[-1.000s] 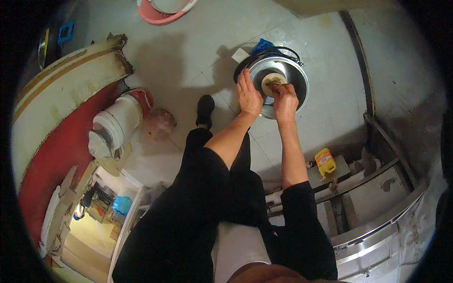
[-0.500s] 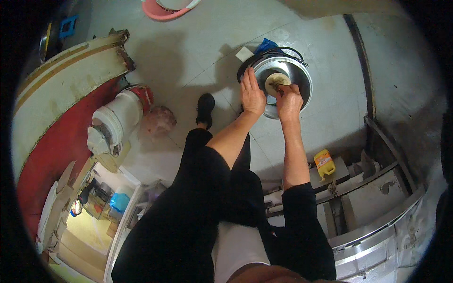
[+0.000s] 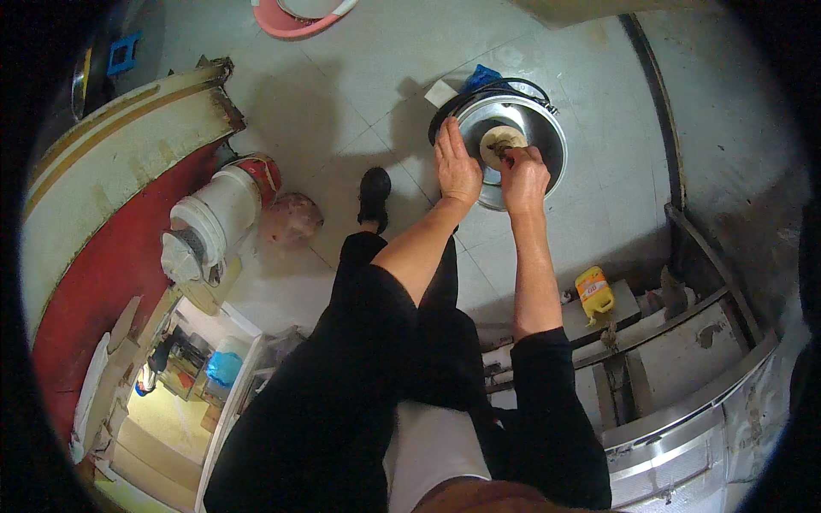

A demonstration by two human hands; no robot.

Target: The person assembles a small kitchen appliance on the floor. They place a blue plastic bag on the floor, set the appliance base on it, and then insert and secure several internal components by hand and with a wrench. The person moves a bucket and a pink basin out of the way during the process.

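A round, shiny metal pot stands on the tiled floor. My left hand lies against its near left rim, fingers stretched out and holding nothing. My right hand reaches over the near side of the pot, its fingers closed on something dark that they mostly cover. Under those fingertips is a pale round disc with dark streaks, inside the pot. Whether the dark thing is part of the disc, I cannot tell. Black cable or hose loops along the pot's far left side.
A blue bag and a white block lie beyond the pot. White buckets stand at the left near a red panel. A yellow jug sits right of my right forearm. At the top is a pink basin.
The view has shifted slightly. My right hand has moved a little over the disc, its fingers still closed. My left hand stays against the rim.
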